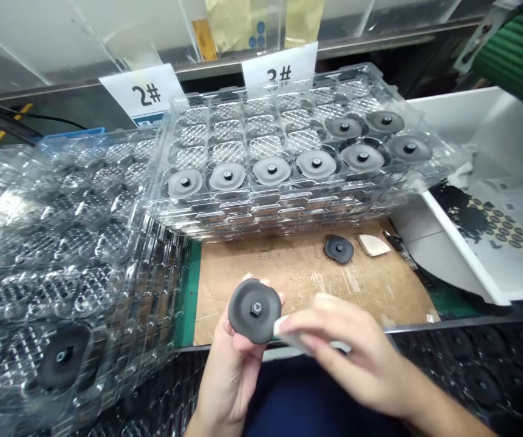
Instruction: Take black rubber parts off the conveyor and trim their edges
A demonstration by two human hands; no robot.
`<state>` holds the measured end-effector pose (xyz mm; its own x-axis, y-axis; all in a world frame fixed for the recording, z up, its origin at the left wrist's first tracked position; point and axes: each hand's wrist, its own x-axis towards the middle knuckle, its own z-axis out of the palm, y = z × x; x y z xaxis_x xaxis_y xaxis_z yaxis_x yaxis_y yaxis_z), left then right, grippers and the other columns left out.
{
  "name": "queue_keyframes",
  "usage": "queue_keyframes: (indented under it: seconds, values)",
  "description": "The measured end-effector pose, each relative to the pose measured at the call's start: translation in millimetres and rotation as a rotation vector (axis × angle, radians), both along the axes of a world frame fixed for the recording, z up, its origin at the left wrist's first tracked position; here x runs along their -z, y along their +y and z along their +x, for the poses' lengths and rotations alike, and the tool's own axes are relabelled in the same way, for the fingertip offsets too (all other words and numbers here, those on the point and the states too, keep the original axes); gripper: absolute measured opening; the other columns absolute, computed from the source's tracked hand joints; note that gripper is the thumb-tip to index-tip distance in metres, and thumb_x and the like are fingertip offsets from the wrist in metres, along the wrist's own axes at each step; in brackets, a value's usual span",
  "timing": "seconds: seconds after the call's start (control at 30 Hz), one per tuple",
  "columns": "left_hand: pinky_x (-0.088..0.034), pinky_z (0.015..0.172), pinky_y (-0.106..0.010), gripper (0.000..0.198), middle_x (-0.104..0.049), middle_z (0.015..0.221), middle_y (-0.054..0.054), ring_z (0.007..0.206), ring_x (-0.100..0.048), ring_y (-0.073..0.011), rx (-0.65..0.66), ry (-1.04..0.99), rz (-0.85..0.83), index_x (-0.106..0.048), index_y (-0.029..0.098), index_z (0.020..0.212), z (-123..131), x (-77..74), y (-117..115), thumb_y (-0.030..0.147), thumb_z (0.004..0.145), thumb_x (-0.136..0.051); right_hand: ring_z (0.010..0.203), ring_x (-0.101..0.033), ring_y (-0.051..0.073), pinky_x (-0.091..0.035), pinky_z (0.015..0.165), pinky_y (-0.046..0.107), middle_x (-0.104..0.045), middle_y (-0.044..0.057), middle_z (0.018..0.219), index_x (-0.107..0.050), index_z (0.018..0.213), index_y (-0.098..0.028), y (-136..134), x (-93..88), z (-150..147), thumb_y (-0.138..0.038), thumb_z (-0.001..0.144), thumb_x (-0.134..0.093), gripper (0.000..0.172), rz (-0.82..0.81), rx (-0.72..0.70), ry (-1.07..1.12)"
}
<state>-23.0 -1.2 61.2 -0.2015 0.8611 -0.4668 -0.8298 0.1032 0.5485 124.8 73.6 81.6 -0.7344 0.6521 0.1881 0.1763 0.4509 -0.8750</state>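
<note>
My left hand (pixel 231 370) holds a dark grey rubber disc (pixel 245 309) with a metal centre stud, its face turned up toward me. My right hand (pixel 341 346) is blurred by motion and pinches a white strip (pixel 288 335), whose end touches the disc's rim. The strip's exact form is hard to make out. Beyond my hands, a loose dark disc (pixel 338 249) and a beige pointed scrap (pixel 373 245) lie on a cardboard sheet (pixel 297 273). A stacked clear plastic tray (pixel 252 115) holds several similar discs (pixel 270 170) in its pockets.
A taller stack of clear trays (pixel 61 243) fills the left side. A white bin (pixel 471 243) stands at right, holding a printed sheet (pixel 484 218). Dark discs (pixel 482 385) lie low at lower right. Labels "2#" (pixel 140 91) and "3#" (pixel 279 67) stand behind the trays.
</note>
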Motion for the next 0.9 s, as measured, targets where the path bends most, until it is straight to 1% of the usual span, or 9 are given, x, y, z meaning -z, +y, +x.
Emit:
queue_keyframes:
  seconds: [0.1,0.17,0.3,0.4,0.5,0.67,0.73,0.8,0.9]
  values:
    - [-0.05,0.087,-0.03,0.058,-0.067,0.109,-0.003,0.098,-0.063,-0.0251,-0.038,-0.021,-0.008,-0.06,0.03,0.111,-3.9,3.1,0.1,0.037,0.055,-0.074,0.089,-0.06,0.017,-0.048,0.075,0.028,-0.065,0.004,0.097,-0.061,0.101,-0.022,0.8,37.8,17.6,-0.024,0.089,-0.045,0.02,-0.174,0.282,-0.149]
    - [-0.05,0.088,-0.031,0.056,-0.065,0.113,-0.005,0.103,-0.061,-0.0264,-0.02,-0.056,-0.002,-0.059,0.028,0.112,-1.9,3.6,1.5,0.034,0.059,-0.073,0.096,-0.06,0.02,-0.049,0.079,0.032,-0.065,0.007,0.103,-0.062,0.1,-0.02,-4.6,64.0,24.5,-0.028,0.09,-0.043,0.023,-0.22,0.366,-0.213]
    - [-0.048,0.091,-0.033,0.052,-0.061,0.12,-0.006,0.111,-0.055,-0.028,0.001,-0.117,0.035,-0.056,0.028,0.117,2.8,2.2,3.1,0.029,0.066,-0.069,0.082,-0.063,0.02,-0.051,0.073,0.033,-0.068,0.006,0.089,-0.066,0.097,-0.02,-21.7,100.8,24.0,-0.029,0.088,-0.045,0.025,-0.21,0.283,-0.262]
    - [-0.043,0.097,-0.037,0.052,-0.058,0.124,-0.008,0.114,-0.052,-0.0286,0.008,-0.135,0.05,-0.054,0.027,0.119,1.9,1.8,0.9,0.03,0.068,-0.066,0.08,-0.063,0.019,-0.05,0.072,0.033,-0.067,0.005,0.087,-0.066,0.098,-0.021,-22.1,106.3,21.6,-0.028,0.088,-0.044,0.024,-0.195,0.264,-0.255]
    - [-0.039,0.099,-0.04,0.049,-0.057,0.125,-0.009,0.115,-0.052,-0.0279,0.014,-0.144,0.047,-0.052,0.027,0.122,1.5,2.7,-2.1,0.032,0.074,-0.06,0.088,-0.061,0.02,-0.048,0.076,0.034,-0.066,0.006,0.095,-0.063,0.101,-0.02,-8.0,86.4,20.8,-0.026,0.089,-0.043,0.024,-0.181,0.298,-0.214]
    - [-0.04,0.099,-0.04,0.05,-0.058,0.124,-0.009,0.115,-0.052,-0.0268,0.031,-0.118,0.042,-0.049,0.027,0.124,11.4,3.3,-4.1,0.032,0.076,-0.059,0.087,-0.059,0.016,-0.048,0.072,0.026,-0.063,0.003,0.099,-0.059,0.107,-0.024,8.2,13.1,2.6,-0.026,0.088,-0.049,0.022,-0.093,0.341,-0.04]
    - [-0.041,0.098,-0.038,0.049,-0.06,0.121,-0.008,0.113,-0.053,-0.0254,0.053,-0.101,0.004,-0.049,0.027,0.124,14.1,3.5,-6.0,0.03,0.076,-0.06,0.083,-0.058,0.016,-0.047,0.073,0.029,-0.064,0.003,0.095,-0.057,0.109,-0.023,3.3,-9.7,-10.5,-0.022,0.089,-0.046,0.023,0.032,0.267,0.052]
    - [-0.043,0.096,-0.033,0.046,-0.063,0.117,-0.006,0.111,-0.055,-0.0227,0.069,-0.081,-0.063,-0.051,0.027,0.122,13.4,5.0,-9.0,0.028,0.077,-0.06,0.081,-0.057,0.017,-0.045,0.076,0.032,-0.064,0.005,0.091,-0.057,0.109,-0.018,-3.6,-20.9,-21.5,-0.018,0.088,-0.044,0.025,0.128,0.133,0.06]
    - [-0.044,0.094,-0.029,0.041,-0.066,0.111,-0.003,0.109,-0.056,-0.0203,0.038,-0.058,-0.117,-0.058,0.029,0.115,9.9,8.3,-12.5,0.026,0.075,-0.064,0.082,-0.057,0.014,-0.044,0.077,0.027,-0.064,0.003,0.092,-0.058,0.104,-0.016,-7.9,-21.8,-30.3,-0.012,0.087,-0.044,0.023,0.056,-0.095,-0.032]
